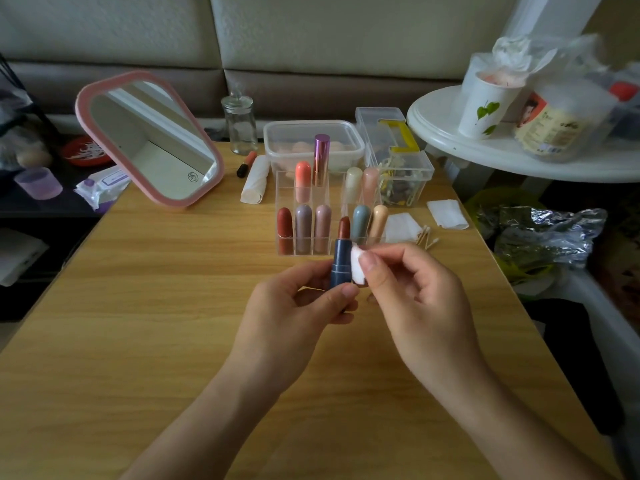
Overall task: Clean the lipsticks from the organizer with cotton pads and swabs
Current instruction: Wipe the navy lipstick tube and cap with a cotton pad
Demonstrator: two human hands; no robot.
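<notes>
My left hand (298,299) grips an uncapped lipstick (341,258) upright by its dark blue tube, the brown-red bullet sticking up. My right hand (408,282) pinches a folded white cotton pad (357,266) against the right side of the tube. Just behind stands the clear acrylic organizer (282,188) with several capped lipsticks in its slots. More cotton pads (401,226) and a small pile of cotton swabs (427,237) lie to the organizer's right.
A pink-framed mirror (152,140) leans at the table's back left. Behind the organizer are a glass jar (239,126), a plastic tub (311,140), a clear box of clips (401,168) and a rolled tissue (256,181). A white side table (485,150) stands at right.
</notes>
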